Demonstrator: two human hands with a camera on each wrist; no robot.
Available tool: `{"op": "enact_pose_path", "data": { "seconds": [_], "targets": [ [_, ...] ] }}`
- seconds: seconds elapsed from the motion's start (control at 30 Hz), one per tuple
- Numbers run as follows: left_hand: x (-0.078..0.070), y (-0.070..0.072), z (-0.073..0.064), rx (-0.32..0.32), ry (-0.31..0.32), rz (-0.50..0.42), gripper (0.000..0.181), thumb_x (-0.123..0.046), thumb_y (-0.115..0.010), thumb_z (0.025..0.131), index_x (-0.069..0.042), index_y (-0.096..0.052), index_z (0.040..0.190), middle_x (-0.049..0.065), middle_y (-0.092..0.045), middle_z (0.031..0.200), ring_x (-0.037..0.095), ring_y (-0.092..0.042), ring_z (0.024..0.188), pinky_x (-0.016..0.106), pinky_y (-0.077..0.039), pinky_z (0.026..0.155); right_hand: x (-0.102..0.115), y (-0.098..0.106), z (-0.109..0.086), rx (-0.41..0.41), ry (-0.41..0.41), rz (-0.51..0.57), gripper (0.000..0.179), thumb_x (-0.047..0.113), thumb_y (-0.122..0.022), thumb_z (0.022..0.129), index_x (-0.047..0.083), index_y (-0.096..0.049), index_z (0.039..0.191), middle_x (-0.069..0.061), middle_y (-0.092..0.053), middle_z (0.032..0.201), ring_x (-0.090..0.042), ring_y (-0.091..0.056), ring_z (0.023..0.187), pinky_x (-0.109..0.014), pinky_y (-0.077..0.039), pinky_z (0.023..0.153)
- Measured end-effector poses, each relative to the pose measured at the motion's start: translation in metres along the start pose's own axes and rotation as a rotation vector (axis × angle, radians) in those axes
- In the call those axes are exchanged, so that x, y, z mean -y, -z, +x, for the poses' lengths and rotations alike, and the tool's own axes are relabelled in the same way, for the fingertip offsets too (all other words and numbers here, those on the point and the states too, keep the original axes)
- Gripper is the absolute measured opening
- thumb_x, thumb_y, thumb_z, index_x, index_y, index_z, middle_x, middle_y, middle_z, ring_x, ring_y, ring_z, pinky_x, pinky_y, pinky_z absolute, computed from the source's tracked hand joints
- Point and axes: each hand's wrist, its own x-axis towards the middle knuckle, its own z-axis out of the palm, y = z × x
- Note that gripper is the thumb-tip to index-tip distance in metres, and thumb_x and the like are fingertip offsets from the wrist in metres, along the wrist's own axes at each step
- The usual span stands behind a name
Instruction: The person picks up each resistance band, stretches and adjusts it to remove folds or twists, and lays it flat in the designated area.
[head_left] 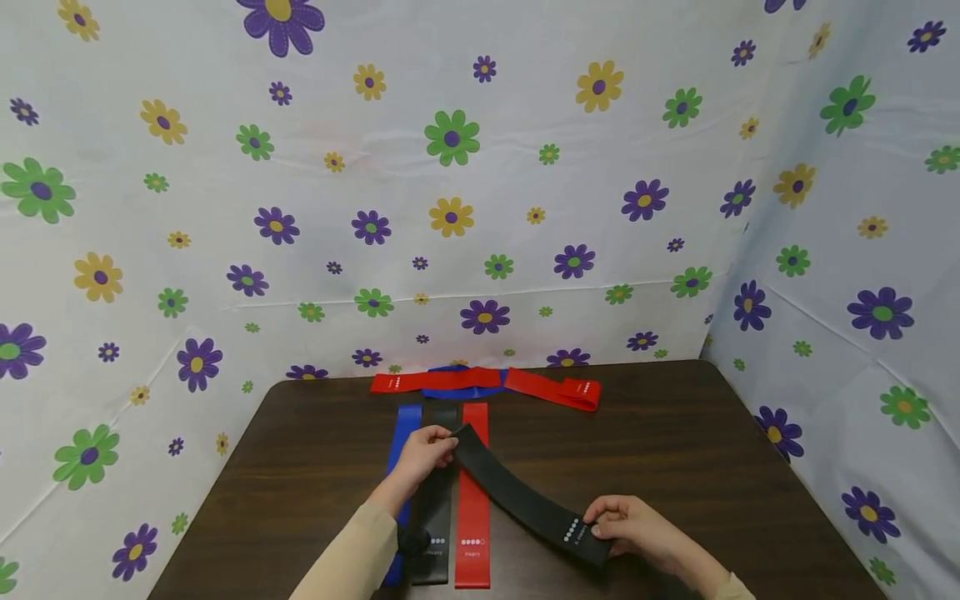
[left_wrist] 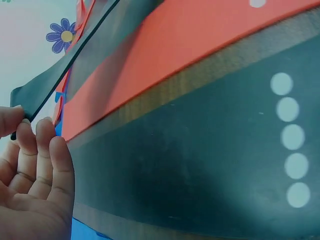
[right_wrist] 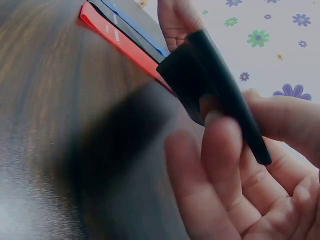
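A black resistance band point(head_left: 517, 496) marked with white dots and lettering slants across the table, held at both ends. My left hand point(head_left: 426, 454) pinches its far left end between thumb and fingertips; the left wrist view shows this raised end point(left_wrist: 42, 87). Its near right end is gripped by my right hand point(head_left: 633, 527), and the right wrist view shows the band point(right_wrist: 225, 95) edge-on between thumb and fingers. Under my left arm a blue band point(head_left: 405, 425), another black band point(head_left: 431, 533) and a red band point(head_left: 472, 533) lie flat side by side.
Toward the back edge of the dark wooden table point(head_left: 660, 450), red bands point(head_left: 551, 387) lie across a blue band point(head_left: 435, 393). A white flower-print cloth point(head_left: 510, 200) hangs behind the table and along its right side.
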Motion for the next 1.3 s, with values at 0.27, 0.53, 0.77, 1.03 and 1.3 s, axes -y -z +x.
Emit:
{"op": "enact_pose_path", "data": {
  "seconds": [0.27, 0.53, 0.77, 1.03, 1.3],
  "targets": [
    [-0.005, -0.003, 0.0, -0.008, 0.011, 0.028, 0.021, -0.015, -0.067, 0.089, 0.003, -0.064, 0.099, 0.008, -0.06, 0.069, 0.012, -0.053, 0.048, 0.027, -0.049, 0.049, 0.003, -0.003, 0.003, 0.043, -0.009, -0.026, 0.018, 0.003, -0.057, 0.091, -0.009, -0.055, 0.106, -0.005, -0.068, 0.089, -0.006, -0.059, 0.061, -0.024, -0.054, 0.058],
    [-0.01, -0.008, 0.003, 0.003, 0.034, 0.0, 0.024, -0.02, -0.065, 0.091, 0.001, -0.065, 0.103, 0.012, -0.069, 0.079, 0.01, -0.052, 0.044, 0.028, -0.049, 0.048, 0.002, -0.006, 0.004, 0.05, 0.006, -0.065, 0.025, 0.003, -0.06, 0.089, -0.016, -0.05, 0.104, -0.003, -0.068, 0.086, -0.006, -0.059, 0.062, -0.024, -0.054, 0.057],
    [-0.015, -0.013, 0.004, -0.032, 0.04, -0.044, 0.024, -0.019, -0.065, 0.092, 0.001, -0.066, 0.104, 0.01, -0.071, 0.083, 0.011, -0.056, 0.048, 0.03, -0.053, 0.054, 0.0, -0.012, 0.009, 0.05, 0.005, -0.078, 0.03, 0.003, -0.06, 0.089, -0.019, -0.049, 0.105, -0.002, -0.069, 0.085, -0.006, -0.06, 0.062, -0.024, -0.054, 0.057],
    [-0.02, -0.015, 0.005, -0.065, 0.044, -0.093, 0.026, -0.019, -0.065, 0.092, 0.002, -0.065, 0.106, 0.012, -0.071, 0.089, 0.017, -0.066, 0.062, 0.032, -0.056, 0.063, -0.003, -0.016, 0.015, 0.032, 0.013, -0.105, 0.032, 0.003, -0.062, 0.088, -0.02, -0.05, 0.106, -0.003, -0.068, 0.082, -0.01, -0.062, 0.063, -0.024, -0.054, 0.055],
    [-0.025, -0.023, 0.008, -0.059, 0.022, -0.129, 0.03, -0.018, -0.065, 0.093, 0.005, -0.062, 0.111, 0.016, -0.071, 0.091, 0.025, -0.07, 0.072, 0.038, -0.057, 0.07, -0.011, -0.027, 0.021, 0.012, -0.002, -0.087, 0.028, 0.003, -0.064, 0.087, -0.017, -0.055, 0.104, -0.005, -0.07, 0.081, -0.012, -0.064, 0.063, -0.024, -0.053, 0.053]
  ]
}}
